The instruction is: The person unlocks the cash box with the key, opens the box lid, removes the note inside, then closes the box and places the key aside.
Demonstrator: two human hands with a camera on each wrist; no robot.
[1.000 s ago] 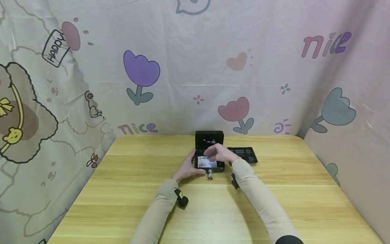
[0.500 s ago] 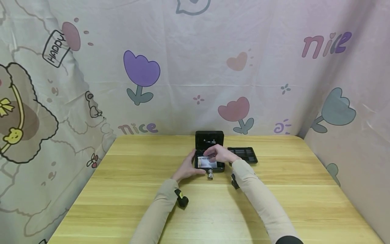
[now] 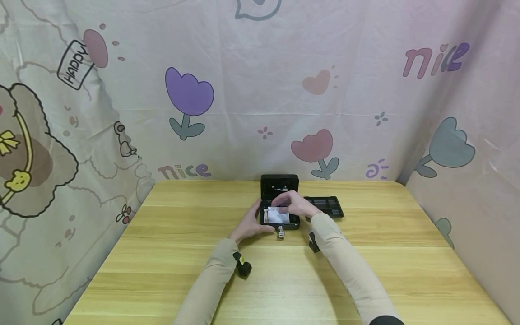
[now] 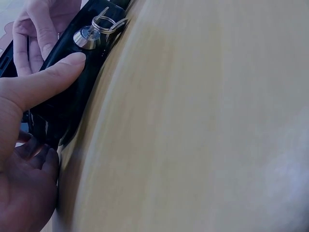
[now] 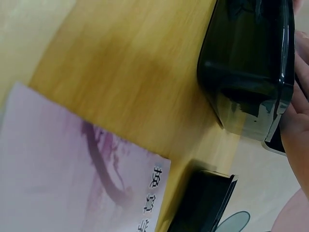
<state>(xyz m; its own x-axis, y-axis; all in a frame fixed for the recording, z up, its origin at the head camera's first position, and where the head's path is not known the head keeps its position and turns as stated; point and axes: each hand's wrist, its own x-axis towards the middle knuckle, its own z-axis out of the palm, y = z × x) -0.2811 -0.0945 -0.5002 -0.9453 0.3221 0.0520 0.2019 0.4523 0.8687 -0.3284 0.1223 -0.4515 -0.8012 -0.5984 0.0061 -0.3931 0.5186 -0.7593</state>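
A black cash box (image 3: 291,226) stands at the back middle of the table, its lid (image 3: 268,183) raised. My left hand (image 3: 245,226) grips the box's left side, with the thumb lying on the front wall in the left wrist view. Over the inside of the box, my right hand (image 3: 297,204) pinches at a pale slip of paper (image 3: 277,217), its fingers bent downward. More paper edges show under that slip on the left. From the front lock hangs a key on a metal ring (image 4: 104,23).
Just right of the box lies a black compartment tray (image 3: 331,206), partly behind my right wrist. A booklet (image 5: 58,164) with pink print and dark characters shows in the right wrist view. A printed cloth (image 3: 243,149) hangs behind the table's back edge.
The pale slip has shifted slightly to the right inside the box, showing more paper at its left. The right hand has barely moved; the left hand stays on the box.
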